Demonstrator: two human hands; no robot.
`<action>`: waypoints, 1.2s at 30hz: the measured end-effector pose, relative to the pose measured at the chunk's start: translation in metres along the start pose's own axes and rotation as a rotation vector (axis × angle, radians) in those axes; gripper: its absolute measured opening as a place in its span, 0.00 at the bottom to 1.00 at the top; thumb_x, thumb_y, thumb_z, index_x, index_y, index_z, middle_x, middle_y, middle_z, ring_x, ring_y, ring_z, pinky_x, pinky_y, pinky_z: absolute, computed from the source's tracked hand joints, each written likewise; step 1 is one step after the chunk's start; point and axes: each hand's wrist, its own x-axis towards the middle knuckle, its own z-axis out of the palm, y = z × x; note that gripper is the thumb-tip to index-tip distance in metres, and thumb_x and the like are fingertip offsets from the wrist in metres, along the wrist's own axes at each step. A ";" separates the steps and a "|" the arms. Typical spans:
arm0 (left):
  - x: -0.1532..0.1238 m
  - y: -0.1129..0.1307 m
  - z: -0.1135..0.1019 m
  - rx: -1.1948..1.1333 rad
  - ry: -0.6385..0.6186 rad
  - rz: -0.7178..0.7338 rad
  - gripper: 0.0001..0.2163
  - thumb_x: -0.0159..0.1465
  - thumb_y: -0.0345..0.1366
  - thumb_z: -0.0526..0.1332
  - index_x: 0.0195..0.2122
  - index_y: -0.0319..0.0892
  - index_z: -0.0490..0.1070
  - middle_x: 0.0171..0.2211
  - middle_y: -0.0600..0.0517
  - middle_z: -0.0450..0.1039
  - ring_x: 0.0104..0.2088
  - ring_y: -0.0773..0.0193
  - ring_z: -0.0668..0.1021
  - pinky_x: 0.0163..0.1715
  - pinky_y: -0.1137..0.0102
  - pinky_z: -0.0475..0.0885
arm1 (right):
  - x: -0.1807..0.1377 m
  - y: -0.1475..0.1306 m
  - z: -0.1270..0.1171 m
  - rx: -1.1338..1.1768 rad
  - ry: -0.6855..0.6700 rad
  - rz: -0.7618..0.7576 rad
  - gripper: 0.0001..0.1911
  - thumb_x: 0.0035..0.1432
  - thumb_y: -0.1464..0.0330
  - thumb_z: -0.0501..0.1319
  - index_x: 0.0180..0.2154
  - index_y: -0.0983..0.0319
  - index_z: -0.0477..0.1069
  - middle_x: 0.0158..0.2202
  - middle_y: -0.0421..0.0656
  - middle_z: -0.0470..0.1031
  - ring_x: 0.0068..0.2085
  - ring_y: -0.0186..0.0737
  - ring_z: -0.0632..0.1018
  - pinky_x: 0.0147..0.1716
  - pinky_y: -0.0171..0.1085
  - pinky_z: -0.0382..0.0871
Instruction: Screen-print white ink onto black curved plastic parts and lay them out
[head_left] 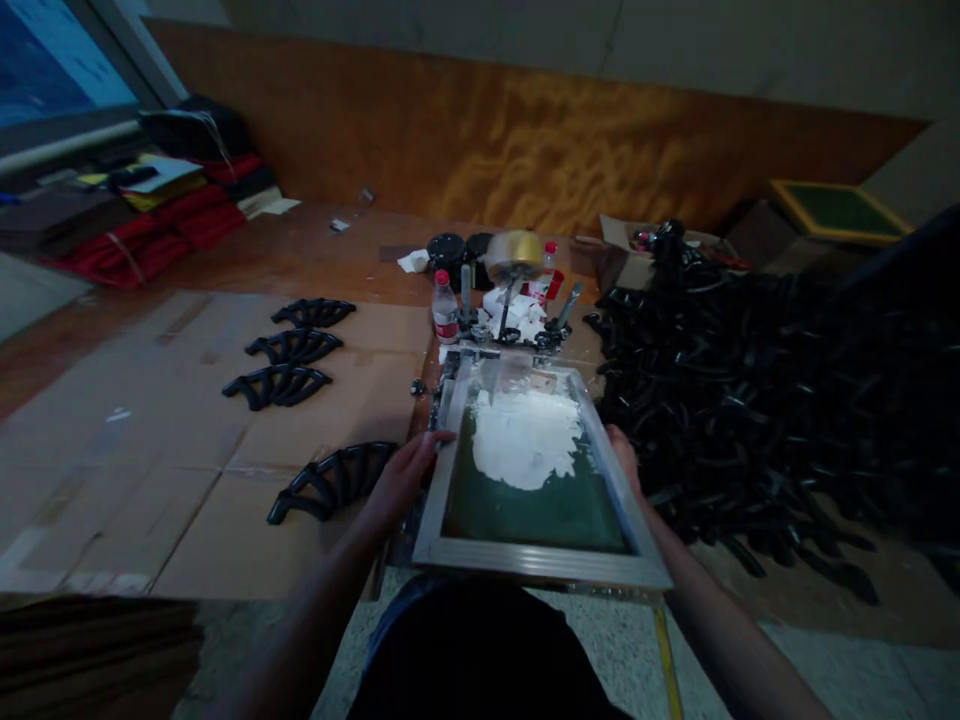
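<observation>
A screen-printing frame (537, 562) with a silver rim and green mesh sits before me, tilted up on a clamp, with a patch of white ink (526, 436) on its far half. My left hand (406, 474) lies at the frame's left edge, fingers curled against the rim. My right hand (624, 456) is on the right rim, mostly hidden behind it. A black curved plastic part (331, 480) lies just left of my left hand.
Three more black curved parts (278, 384) lie in a row on cardboard sheets (135, 470). A big heap of black parts (757, 400) fills the right. Bottles (444, 307), a tape roll (514, 251) and cloths stand behind the frame. Red bundles (150, 235) lie far left.
</observation>
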 end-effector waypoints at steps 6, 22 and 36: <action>0.012 -0.077 0.022 0.120 -0.054 -0.111 0.35 0.61 0.50 0.57 0.66 0.39 0.56 0.23 0.56 0.68 0.25 0.62 0.71 0.27 0.69 0.66 | 0.068 -0.042 -0.006 -0.007 0.013 0.025 0.28 0.57 0.65 0.63 0.58 0.65 0.66 0.60 0.56 0.64 0.56 0.55 0.68 0.51 0.49 0.67; 0.020 -0.100 0.025 0.049 -0.061 -0.135 0.32 0.61 0.51 0.57 0.62 0.37 0.60 0.27 0.53 0.71 0.28 0.62 0.74 0.29 0.69 0.69 | 0.033 -0.090 -0.011 0.287 -0.565 -0.560 0.07 0.54 0.75 0.57 0.32 0.60 0.72 0.32 0.43 0.75 0.38 0.42 0.73 0.41 0.38 0.65; 0.018 -0.066 0.011 0.027 -0.090 -0.096 0.36 0.59 0.56 0.58 0.63 0.38 0.60 0.43 0.44 0.78 0.41 0.54 0.79 0.40 0.63 0.73 | 0.084 -0.090 -0.011 0.156 -0.346 -0.196 0.24 0.63 0.63 0.58 0.60 0.57 0.65 0.46 0.47 0.76 0.46 0.45 0.75 0.44 0.39 0.67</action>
